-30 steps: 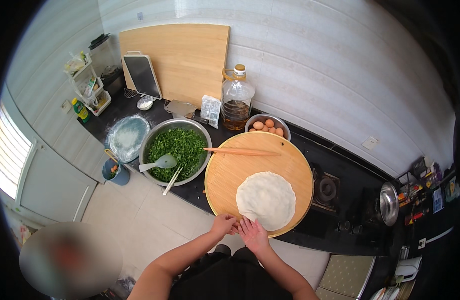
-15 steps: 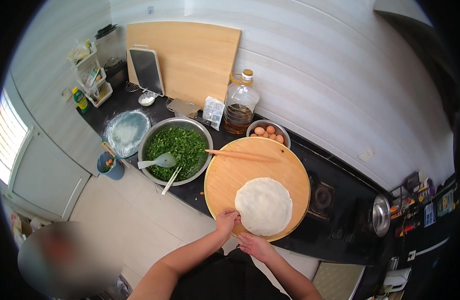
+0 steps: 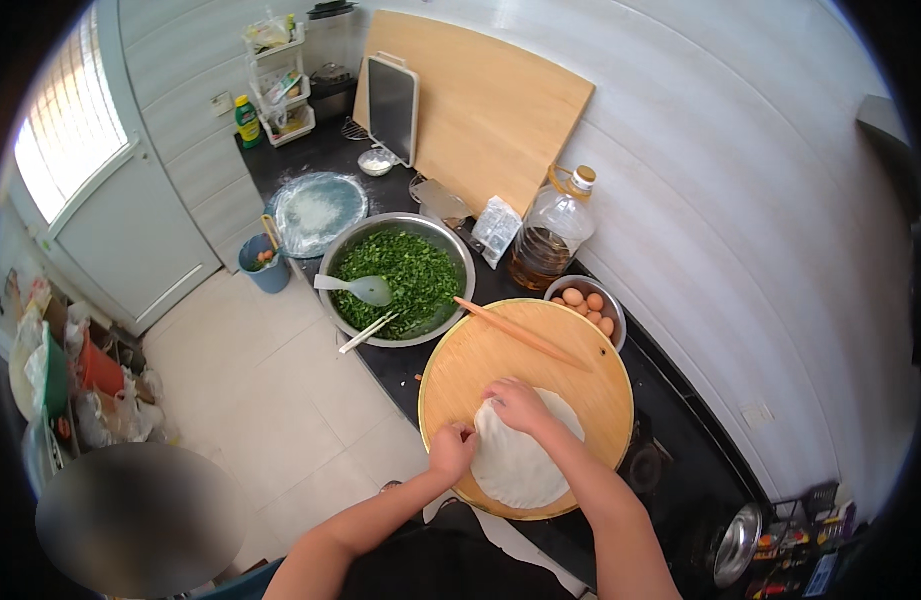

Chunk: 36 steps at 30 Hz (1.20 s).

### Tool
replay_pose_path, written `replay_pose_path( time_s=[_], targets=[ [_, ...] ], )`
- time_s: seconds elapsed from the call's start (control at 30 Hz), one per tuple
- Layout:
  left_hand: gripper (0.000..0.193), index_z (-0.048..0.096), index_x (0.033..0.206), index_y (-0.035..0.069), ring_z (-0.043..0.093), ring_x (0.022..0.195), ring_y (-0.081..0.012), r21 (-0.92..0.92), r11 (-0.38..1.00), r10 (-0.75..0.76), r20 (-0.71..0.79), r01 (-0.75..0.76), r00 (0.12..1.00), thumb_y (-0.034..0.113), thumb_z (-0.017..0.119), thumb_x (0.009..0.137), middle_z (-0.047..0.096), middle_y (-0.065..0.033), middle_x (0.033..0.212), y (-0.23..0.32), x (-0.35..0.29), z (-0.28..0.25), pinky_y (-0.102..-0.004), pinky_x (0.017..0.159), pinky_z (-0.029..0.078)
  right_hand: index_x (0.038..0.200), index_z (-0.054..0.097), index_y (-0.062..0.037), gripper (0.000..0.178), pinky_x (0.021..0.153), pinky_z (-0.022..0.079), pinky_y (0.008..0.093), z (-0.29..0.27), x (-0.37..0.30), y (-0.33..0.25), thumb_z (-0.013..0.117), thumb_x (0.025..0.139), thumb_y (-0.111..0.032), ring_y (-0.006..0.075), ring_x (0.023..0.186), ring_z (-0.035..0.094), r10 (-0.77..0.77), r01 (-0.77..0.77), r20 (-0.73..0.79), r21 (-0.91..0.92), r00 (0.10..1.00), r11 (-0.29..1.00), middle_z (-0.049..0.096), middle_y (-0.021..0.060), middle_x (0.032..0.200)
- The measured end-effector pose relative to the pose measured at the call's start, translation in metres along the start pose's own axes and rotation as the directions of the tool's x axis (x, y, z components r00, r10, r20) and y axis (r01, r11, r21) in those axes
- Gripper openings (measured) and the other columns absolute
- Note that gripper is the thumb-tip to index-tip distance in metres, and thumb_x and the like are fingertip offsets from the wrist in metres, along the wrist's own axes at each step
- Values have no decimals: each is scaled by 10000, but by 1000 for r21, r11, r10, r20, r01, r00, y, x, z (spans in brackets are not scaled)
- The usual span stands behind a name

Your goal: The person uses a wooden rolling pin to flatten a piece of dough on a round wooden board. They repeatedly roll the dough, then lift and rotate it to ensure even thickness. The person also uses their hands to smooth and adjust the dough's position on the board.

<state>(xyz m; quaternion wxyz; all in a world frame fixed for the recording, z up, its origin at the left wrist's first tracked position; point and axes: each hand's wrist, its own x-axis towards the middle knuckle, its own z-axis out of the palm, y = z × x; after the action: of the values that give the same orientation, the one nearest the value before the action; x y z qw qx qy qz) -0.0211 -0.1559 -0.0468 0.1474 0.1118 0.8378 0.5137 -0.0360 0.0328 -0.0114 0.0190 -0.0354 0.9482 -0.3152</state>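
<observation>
A flat, pale round of dough (image 3: 525, 460) lies on the round wooden board (image 3: 600, 400), toward its near side. My left hand (image 3: 453, 448) is closed at the dough's left rim, thumb and fingers pinched together there. Reaching across the sheet, my right hand (image 3: 517, 404) pinches the upper left edge; its fingertips are partly hidden. Behind both hands, a tapered wooden rolling pin (image 3: 525, 335) rests slantwise on the board.
Left of the board stands a steel bowl (image 3: 465, 265) of chopped greens (image 3: 415, 265), with a spatula (image 3: 365, 289) and chopsticks (image 3: 365, 334). Behind are a bowl of eggs (image 3: 585, 301) and an oil jug (image 3: 555, 235). A flour-dusted, plastic-wrapped round (image 3: 320, 212) lies farther left.
My right hand has moved from the board's near edge up to the dough's upper left edge. My left hand stays at the left rim. The whole view has swung round.
</observation>
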Motion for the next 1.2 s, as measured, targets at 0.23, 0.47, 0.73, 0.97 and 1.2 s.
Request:
replay_pose_path(
  time_s=[0.23, 0.47, 0.73, 0.97, 1.2],
  targets=[
    [181, 656, 851, 0, 671, 704, -316, -125, 982, -153, -105, 140, 983, 178, 660, 821, 670, -165, 748, 9, -5, 12, -401, 673, 525, 862, 663, -88, 145, 863, 475, 406, -5, 27, 15, 631, 723, -108, 296, 954, 598, -116, 159, 312, -115, 943, 981, 655, 83, 927],
    [171, 670, 868, 27, 660, 739, -335, 3, 988, -151, -149, 153, 977, 193, 670, 824, 668, -168, 788, 17, -2, 21, -417, 685, 519, 787, 668, -101, 103, 851, 476, 405, -7, 26, 15, 635, 690, -101, 296, 964, 588, -167, 189, 326, -38, 931, 981, 639, 76, 895],
    [108, 655, 860, -10, 651, 729, -332, 131, 976, 196, -194, -172, 961, 95, 656, 835, 654, -198, 802, 12, -6, 20, -390, 671, 514, 850, 669, -100, 178, 868, 451, 411, -12, 20, 7, 613, 683, -75, 295, 987, 568, -262, 304, 334, -82, 906, 949, 635, 80, 916],
    [154, 656, 855, -13, 666, 715, -326, 129, 991, -37, -46, 43, 998, 117, 640, 772, 669, -183, 772, 15, -11, 5, -392, 665, 524, 849, 683, -99, 181, 884, 449, 411, -14, 22, 21, 599, 689, -87, 288, 1002, 565, -267, 304, 295, -86, 917, 949, 633, 73, 930],
    [130, 647, 820, -5, 656, 763, -355, 146, 986, -91, 76, 79, 993, 76, 606, 727, 663, -193, 796, 17, -28, -13, -433, 690, 522, 850, 718, -125, 178, 902, 453, 394, 3, 6, 3, 637, 691, -126, 279, 1007, 573, -345, 353, 317, 34, 884, 935, 643, 66, 942]
  ],
)
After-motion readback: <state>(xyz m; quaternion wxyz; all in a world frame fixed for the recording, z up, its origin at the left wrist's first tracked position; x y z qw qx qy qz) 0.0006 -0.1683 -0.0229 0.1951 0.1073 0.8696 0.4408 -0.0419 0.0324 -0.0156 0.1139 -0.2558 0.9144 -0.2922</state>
